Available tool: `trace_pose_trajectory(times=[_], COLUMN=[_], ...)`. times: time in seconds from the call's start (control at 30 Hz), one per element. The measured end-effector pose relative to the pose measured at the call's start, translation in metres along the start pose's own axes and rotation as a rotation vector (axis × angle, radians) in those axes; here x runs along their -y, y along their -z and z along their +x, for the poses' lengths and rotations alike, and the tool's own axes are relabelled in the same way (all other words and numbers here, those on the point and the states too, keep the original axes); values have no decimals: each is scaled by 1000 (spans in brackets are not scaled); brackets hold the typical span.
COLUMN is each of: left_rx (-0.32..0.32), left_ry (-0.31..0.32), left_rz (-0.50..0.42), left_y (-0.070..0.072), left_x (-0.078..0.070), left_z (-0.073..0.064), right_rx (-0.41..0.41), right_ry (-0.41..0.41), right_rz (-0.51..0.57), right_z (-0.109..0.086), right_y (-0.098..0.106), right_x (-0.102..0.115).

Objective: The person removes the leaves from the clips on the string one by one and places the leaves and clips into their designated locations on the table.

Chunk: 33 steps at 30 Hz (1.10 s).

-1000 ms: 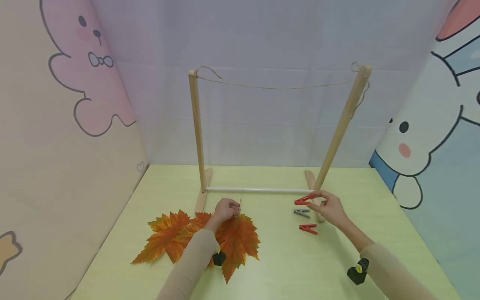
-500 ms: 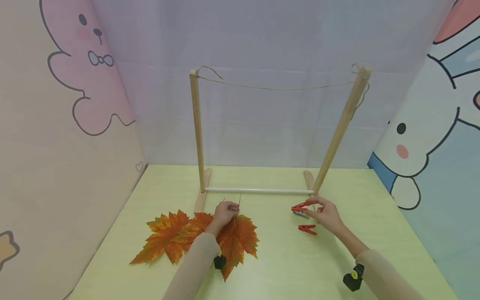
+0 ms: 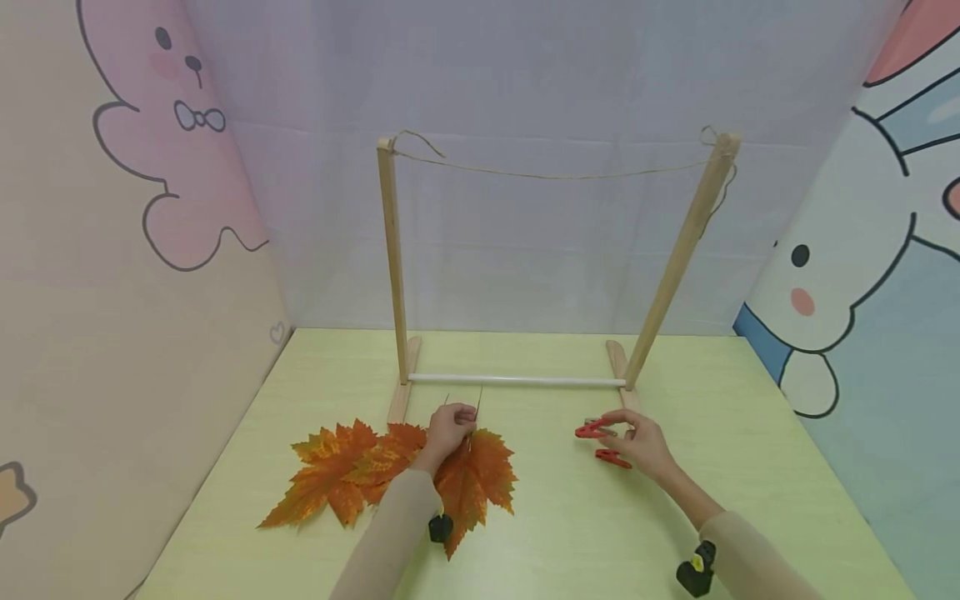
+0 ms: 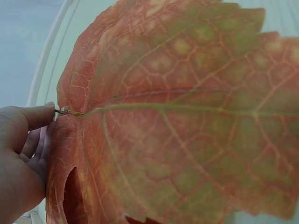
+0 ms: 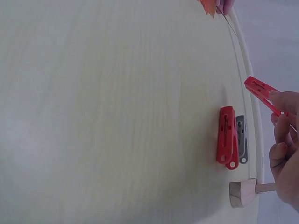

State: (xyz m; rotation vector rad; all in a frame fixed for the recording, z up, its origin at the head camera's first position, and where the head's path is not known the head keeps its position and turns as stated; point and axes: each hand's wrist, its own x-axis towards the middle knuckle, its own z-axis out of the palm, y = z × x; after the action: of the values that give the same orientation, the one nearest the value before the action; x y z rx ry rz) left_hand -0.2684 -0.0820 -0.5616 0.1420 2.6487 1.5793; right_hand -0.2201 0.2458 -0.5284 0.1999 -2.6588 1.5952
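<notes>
My left hand [image 3: 450,429] pinches the thin stem of an orange maple leaf [image 3: 476,479]; in the left wrist view the leaf's veined face [image 4: 187,140] fills most of the picture. More autumn leaves [image 3: 330,471] lie to the left, partly behind my left forearm. My right hand [image 3: 641,442] holds a red clothespin [image 3: 592,429] between thumb and fingers, above the table. Under it, a second red clothespin [image 5: 226,135] and a grey clothespin [image 5: 242,139] lie side by side on the tabletop; the head view shows the grey one mostly covered.
Behind the hands stands a wooden frame with a left post [image 3: 392,267], a right post [image 3: 678,262] and a white crossbar [image 3: 517,381] low down. A slack string [image 3: 555,176] joins the post tops. The pale yellow table [image 3: 555,533] meets walls on three sides.
My right hand has moved left and nearer to me with the red clothespin, passing over the grey one. The left hand stays almost in place, still pinching the leaf stem.
</notes>
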Motion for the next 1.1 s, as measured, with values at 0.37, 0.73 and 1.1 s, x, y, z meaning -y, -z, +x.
trace_pose_trajectory(times=[0.37,0.73,1.1], left_rx=[-16,-30,-51], left_ry=[-6,-19,-31], left_rz=[-3,18,28], left_y=[0,-3,-1], left_x=[3,4,3], left_z=[-2,0,0], right_rx=[-28,-21,-50], right_ry=[84,53,74], right_rz=[-19,-341,-487], right_z=[1,4,9], right_y=[-21,-27,-36], right_x=[-7,-17,-16])
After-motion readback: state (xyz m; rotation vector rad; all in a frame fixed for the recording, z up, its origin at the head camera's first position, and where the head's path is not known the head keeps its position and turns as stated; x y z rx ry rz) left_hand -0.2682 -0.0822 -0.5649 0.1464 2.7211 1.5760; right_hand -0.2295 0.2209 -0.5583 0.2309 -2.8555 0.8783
